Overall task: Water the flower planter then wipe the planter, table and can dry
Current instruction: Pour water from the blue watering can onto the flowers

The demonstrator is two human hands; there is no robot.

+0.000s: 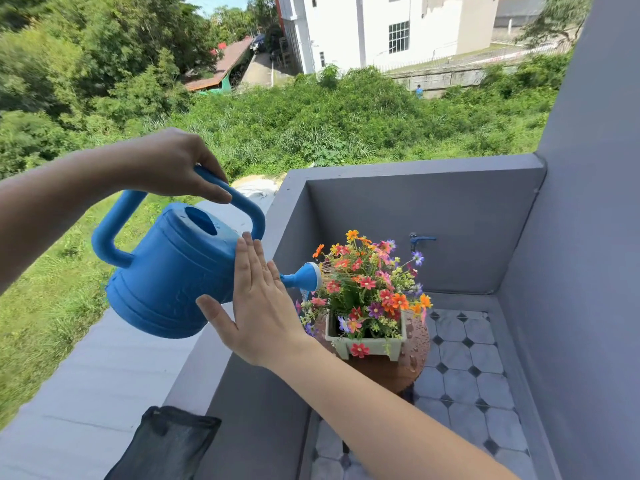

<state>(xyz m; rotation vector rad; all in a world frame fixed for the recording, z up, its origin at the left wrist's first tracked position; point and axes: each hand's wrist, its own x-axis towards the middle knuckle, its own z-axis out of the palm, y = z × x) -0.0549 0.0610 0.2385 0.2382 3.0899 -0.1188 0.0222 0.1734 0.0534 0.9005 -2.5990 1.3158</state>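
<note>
My left hand (173,164) grips the top handle of a blue watering can (169,271), which is tilted to the right. Against the can's side near the spout my right hand (258,306) presses flat with straight fingers. The can's rose (308,277) sprays thin streams onto colourful flowers (370,282) in a pale green square planter (369,342). That planter stands on a small round brown table (414,344) whose top is beaded with water drops.
A dark cloth (166,445) lies on the grey balcony ledge (214,368) at lower left. Grey walls enclose the tiled floor (464,375). On the back wall is a blue tap (420,239). Beyond the ledge is a drop to grass.
</note>
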